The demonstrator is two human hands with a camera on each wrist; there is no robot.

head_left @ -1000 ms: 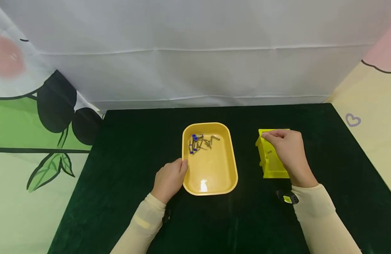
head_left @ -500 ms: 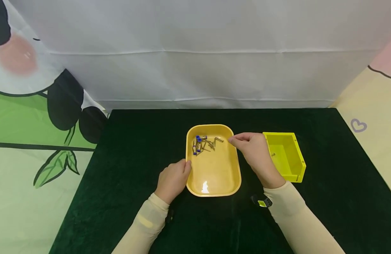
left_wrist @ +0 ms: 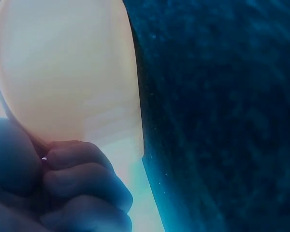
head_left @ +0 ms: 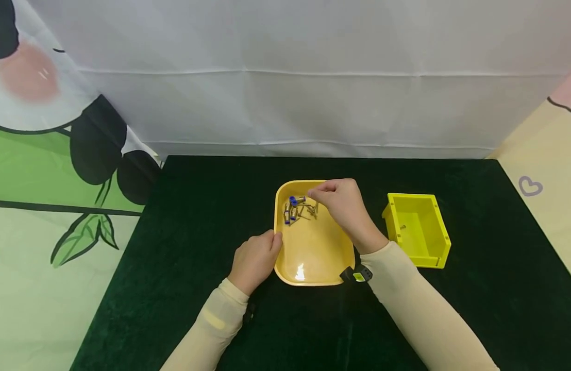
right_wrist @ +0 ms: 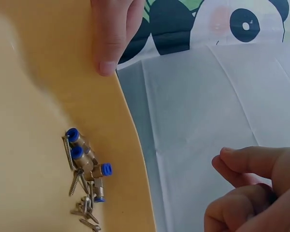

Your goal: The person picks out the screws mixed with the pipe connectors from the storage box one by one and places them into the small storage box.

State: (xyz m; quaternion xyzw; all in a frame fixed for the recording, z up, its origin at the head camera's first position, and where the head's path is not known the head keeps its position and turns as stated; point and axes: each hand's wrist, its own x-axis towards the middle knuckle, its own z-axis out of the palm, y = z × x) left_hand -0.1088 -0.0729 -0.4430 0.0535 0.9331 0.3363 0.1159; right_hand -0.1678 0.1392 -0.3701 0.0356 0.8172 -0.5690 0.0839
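Note:
A yellow tray point(head_left: 313, 252) lies in the middle of the table. My left hand point(head_left: 255, 259) grips its left rim, thumb over the edge and the other fingers point(left_wrist: 84, 176) underneath. Several small screws point(right_wrist: 89, 208) and several metal tube fittings point(right_wrist: 87, 164) with blue ends are bunched in the tray's far left part. My right hand point(head_left: 346, 208) hovers over the tray's far right side, close to the screws. Its thumb and index tip nearly meet in the right wrist view, with nothing visible between them. A bright yellow box point(head_left: 422, 226) on the right contains one small screw point(head_left: 403, 226).
A dark green cloth point(head_left: 211, 196) covers the table. Behind it hangs a white fabric backdrop point(head_left: 290, 103), with printed cartoon panels on both sides. The box stands a short way right of the tray, beside my right forearm.
My right hand has moved left from above the yellow box to over the tray. That uncovers the box, which sits slightly turned. My left hand keeps its grip on the tray.

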